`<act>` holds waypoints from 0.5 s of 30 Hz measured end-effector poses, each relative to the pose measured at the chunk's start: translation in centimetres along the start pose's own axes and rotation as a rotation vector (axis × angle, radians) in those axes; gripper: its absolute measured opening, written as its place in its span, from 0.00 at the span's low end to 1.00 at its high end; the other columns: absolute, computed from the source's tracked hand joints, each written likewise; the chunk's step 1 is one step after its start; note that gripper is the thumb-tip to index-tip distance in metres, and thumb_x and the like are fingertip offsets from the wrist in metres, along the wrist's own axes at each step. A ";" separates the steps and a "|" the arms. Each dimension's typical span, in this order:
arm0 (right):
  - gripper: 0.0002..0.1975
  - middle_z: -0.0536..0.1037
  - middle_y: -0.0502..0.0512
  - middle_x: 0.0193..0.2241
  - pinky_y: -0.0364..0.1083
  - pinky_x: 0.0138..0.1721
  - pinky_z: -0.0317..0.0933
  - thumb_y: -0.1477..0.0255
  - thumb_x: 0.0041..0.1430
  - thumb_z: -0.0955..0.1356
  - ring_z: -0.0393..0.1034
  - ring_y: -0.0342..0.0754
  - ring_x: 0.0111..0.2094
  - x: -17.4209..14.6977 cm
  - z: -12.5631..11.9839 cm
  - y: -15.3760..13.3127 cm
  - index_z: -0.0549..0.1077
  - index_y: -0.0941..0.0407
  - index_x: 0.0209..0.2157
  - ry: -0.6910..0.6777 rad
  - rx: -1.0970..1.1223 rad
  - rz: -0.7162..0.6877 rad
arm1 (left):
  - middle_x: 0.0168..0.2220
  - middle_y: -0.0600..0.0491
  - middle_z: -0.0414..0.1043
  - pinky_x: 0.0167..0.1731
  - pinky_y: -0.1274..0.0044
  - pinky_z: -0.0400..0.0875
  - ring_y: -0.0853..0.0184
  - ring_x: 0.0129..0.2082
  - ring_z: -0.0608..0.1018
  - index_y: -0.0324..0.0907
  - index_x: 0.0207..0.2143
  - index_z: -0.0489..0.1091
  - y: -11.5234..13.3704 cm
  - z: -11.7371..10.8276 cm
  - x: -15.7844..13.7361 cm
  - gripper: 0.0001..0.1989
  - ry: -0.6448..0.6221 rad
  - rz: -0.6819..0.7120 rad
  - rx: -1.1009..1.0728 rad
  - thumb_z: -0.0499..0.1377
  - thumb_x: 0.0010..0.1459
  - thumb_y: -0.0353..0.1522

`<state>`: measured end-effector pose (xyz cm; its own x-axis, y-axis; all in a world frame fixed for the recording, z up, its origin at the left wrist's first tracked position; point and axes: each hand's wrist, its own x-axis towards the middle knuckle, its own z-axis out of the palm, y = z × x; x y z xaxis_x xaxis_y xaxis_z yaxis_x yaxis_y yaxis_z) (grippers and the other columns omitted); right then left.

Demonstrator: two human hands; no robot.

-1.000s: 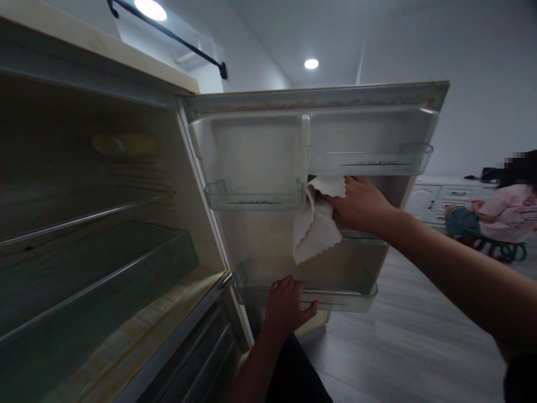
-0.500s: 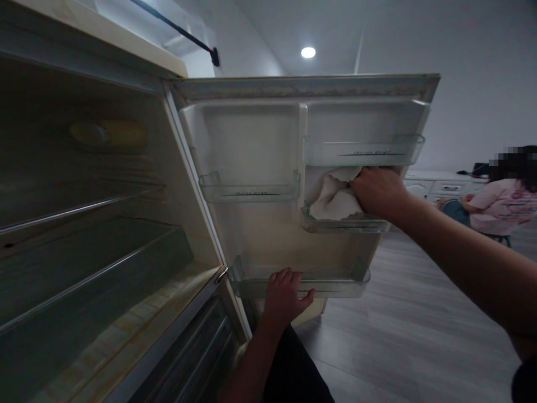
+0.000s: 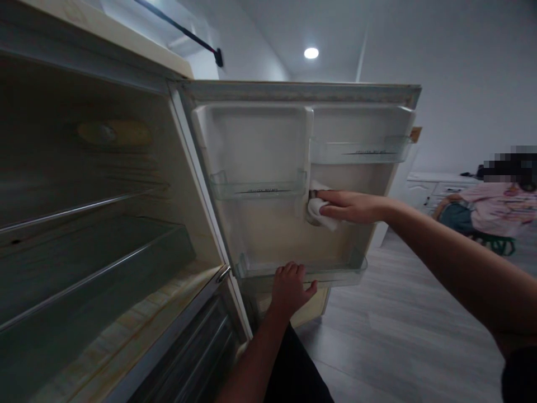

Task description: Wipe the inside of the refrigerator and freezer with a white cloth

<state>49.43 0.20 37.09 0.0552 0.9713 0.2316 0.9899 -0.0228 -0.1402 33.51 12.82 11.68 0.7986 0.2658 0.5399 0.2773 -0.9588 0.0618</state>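
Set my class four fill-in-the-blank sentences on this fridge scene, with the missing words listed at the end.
1. The crumpled fabric cloth in the bare right hand is coloured ____.
2. Of the clear plastic door shelves, the bare left hand is nearest the ____ one.
3. The off-white fridge door stands ____.
4. The seated person on the picture's right side wears a ____ top.

Missing words: white; lowest; open; pink.

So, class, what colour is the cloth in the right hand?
The cloth is white; the head view shows it best.
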 end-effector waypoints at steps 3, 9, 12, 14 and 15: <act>0.20 0.79 0.61 0.45 0.48 0.47 0.64 0.62 0.67 0.61 0.73 0.52 0.43 -1.1 0.7 1.0 0.73 0.58 0.53 0.028 -0.033 0.026 | 0.39 0.47 0.78 0.45 0.65 0.70 0.56 0.45 0.79 0.41 0.39 0.74 -0.1 -0.1 -0.1 0.16 0.001 -0.002 -0.010 0.63 0.59 0.45; 0.17 0.78 0.58 0.29 0.47 0.30 0.62 0.61 0.65 0.61 0.71 0.50 0.28 -5.4 -0.1 5.5 0.76 0.57 0.37 0.203 -0.131 -0.032 | 0.41 0.46 0.78 0.46 0.64 0.70 0.55 0.46 0.79 0.42 0.38 0.73 -0.5 0.0 -0.3 0.18 0.005 -0.014 -0.057 0.63 0.58 0.47; 0.14 0.77 0.60 0.29 0.47 0.28 0.60 0.63 0.67 0.64 0.71 0.50 0.28 -8.3 -0.2 6.0 0.76 0.57 0.35 0.518 -0.464 -0.205 | 0.44 0.44 0.79 0.49 0.63 0.70 0.54 0.48 0.78 0.43 0.40 0.74 -0.6 0.1 -0.4 0.20 0.022 -0.032 -0.086 0.63 0.56 0.48; 0.10 0.77 0.61 0.31 0.49 0.31 0.60 0.65 0.66 0.67 0.71 0.52 0.32 -9.7 0.3 5.2 0.77 0.57 0.39 0.780 -0.737 -0.299 | 0.45 0.44 0.79 0.50 0.62 0.70 0.53 0.50 0.78 0.43 0.41 0.74 -0.6 0.1 -0.4 0.21 0.025 -0.036 -0.104 0.64 0.55 0.49; 0.09 0.76 0.61 0.32 0.50 0.33 0.61 0.66 0.64 0.69 0.70 0.53 0.34 -10.1 0.7 4.6 0.78 0.56 0.41 0.860 -0.832 -0.311 | 0.45 0.43 0.79 0.50 0.62 0.70 0.53 0.50 0.78 0.43 0.41 0.75 -0.6 0.1 -0.4 0.21 0.022 -0.036 -0.108 0.64 0.54 0.49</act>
<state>53.31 -9.53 33.41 -0.4409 0.4977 0.7469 0.7410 -0.2678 0.6158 33.07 13.28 11.33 0.7772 0.2989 0.5537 0.2453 -0.9543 0.1707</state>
